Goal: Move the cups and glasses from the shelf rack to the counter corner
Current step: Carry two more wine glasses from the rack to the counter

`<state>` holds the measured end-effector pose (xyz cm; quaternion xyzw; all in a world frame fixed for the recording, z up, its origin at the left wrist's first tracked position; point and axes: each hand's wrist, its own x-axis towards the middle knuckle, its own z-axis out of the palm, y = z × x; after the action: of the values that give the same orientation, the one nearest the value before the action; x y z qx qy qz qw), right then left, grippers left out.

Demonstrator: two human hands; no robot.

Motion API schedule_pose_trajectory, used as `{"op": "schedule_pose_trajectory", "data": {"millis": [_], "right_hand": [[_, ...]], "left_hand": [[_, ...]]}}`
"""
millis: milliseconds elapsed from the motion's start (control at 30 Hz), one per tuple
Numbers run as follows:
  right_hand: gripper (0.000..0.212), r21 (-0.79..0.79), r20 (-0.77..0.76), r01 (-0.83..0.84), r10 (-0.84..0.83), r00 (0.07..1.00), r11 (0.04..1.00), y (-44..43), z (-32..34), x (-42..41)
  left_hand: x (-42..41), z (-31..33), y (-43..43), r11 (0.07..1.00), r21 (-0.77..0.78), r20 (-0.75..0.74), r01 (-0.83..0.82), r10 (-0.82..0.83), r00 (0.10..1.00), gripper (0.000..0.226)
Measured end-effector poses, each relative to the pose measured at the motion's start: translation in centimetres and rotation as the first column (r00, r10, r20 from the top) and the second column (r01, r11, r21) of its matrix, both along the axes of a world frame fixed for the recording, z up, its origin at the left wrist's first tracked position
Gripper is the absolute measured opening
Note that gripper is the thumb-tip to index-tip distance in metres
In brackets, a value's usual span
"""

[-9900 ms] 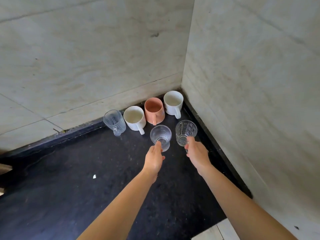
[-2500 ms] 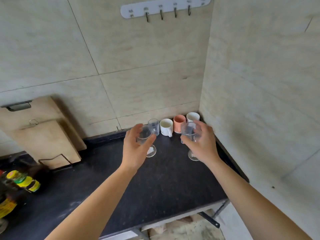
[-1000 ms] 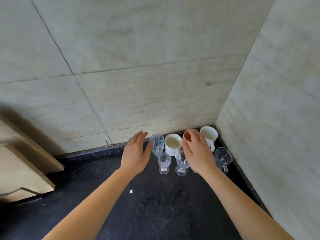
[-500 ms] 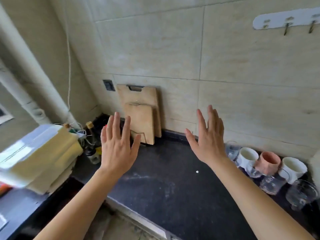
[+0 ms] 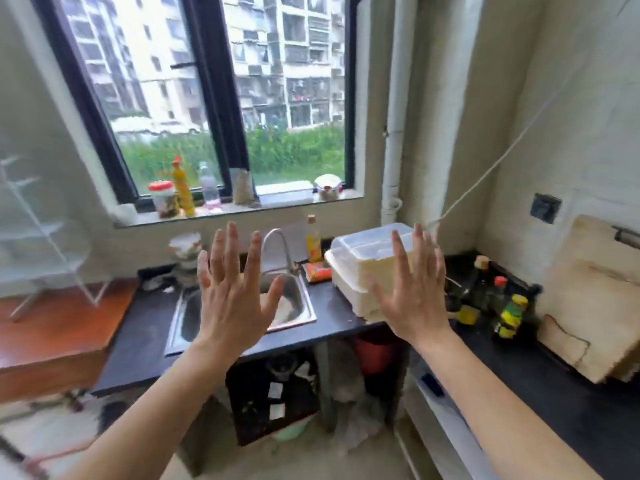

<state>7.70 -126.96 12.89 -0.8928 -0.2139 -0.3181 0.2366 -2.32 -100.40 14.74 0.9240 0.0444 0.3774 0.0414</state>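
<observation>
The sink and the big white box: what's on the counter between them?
In the head view, an orange packet lies on the dark counter between the sink and the box, with a yellow bottle standing behind it.

In front of you the sink [image 5: 298, 306] is brushed steel with a dull shine, its tap [image 5: 277, 244] polished metal. The counter [image 5: 145, 337] is dark, matt stone. The lidded bin [image 5: 370, 268] looks like smooth plastic, clear on top and cream below. The cutting board [image 5: 595, 306] is worn, pale wood. The white rack [image 5: 41, 237] looks like painted wire. The side table [image 5: 59, 327] is glossy reddish wood.
</observation>
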Motion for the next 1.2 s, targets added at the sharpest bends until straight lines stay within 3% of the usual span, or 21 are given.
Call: {"op": "schedule_pose_trajectory", "data": {"millis": [267,533,867,1067,1200], "right_hand": [[0.087,-0.037,-0.079,-0.35,0.346,0.935,0.936,37.6,-1.7,-2.6],[0.085,-0.127,-0.095,-0.593,0.585,0.805,0.795,60.5,-0.7,-5.8],[0.084,-0.093,-0.074,-0.683,0.679,0.73,0.724,81.6,-1.2,-1.9],[0.084,-0.057,-0.055,-0.672,0.67,0.74,0.738,92.7,3.1,5.4],[0.084,-0.027,0.01,-0.642,0.643,0.766,0.766,99.3,8.0,9.3]], "left_hand": [[-11.6,-1.0,30.5,0.919,0.02,-0.105,-0.393,0.393,0.913,0.077],[-17.6,1.7,48.1,0.8,-0.039,-0.043,-0.598,0.597,0.801,0.075],[-13.7,-0.7,66.0,0.756,0.0,-0.066,-0.655,0.653,0.754,0.077],[-5.3,3.9,78.8,0.79,-0.082,-0.087,-0.607,0.601,0.794,0.079],[-1.2,8.0,85.7,0.833,-0.142,-0.018,-0.535,0.538,0.843,0.08]]}}
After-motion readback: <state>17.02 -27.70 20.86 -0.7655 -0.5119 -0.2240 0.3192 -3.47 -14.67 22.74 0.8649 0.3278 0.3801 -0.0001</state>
